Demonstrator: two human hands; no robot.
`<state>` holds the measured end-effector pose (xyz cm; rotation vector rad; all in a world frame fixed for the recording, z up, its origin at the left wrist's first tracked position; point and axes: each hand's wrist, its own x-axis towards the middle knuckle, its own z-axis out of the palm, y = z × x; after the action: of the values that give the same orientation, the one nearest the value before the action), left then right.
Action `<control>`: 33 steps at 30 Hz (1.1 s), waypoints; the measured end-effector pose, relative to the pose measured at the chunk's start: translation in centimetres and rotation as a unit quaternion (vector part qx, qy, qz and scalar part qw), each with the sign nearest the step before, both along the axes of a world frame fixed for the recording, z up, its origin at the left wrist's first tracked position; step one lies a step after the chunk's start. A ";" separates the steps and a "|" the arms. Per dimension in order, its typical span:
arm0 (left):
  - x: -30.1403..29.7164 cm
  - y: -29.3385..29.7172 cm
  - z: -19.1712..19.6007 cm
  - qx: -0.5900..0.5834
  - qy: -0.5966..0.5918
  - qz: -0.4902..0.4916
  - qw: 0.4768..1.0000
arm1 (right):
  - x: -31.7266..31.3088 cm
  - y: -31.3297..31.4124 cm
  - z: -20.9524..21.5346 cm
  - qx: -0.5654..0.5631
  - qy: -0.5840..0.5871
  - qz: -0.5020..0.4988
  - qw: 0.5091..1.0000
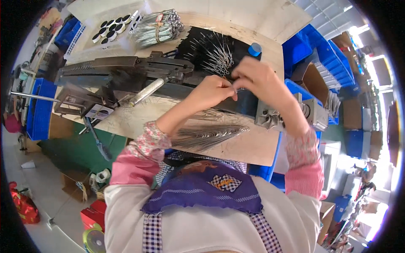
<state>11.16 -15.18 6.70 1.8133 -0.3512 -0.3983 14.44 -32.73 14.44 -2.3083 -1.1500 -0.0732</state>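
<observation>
Factory workshop: bench machine, wire bundles, blue crates.

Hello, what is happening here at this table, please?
A person at a wooden workbench works with thin metal wires. Both hands meet over a dark metal machine: the left hand and the right hand pinch a small wire piece between their fingertips. A loose wire bundle lies near the person, and scattered wires lie behind the hands.

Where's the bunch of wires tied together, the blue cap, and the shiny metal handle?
Tied wire bundle (158, 28), head view, on the middle by its tie.
Blue cap (254, 49), head view, on its top.
Metal handle (147, 91), head view, on the middle of its ribbed shaft.
</observation>
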 end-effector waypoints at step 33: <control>-10.1 10.3 -3.6 -0.143 0.130 0.296 0.935 | -6.0 4.9 -3.1 0.051 -0.133 -0.038 0.989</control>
<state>1.10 -4.85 3.14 1.4665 0.3106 -0.1437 8.44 -27.86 11.30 -2.2991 -1.1567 -0.4710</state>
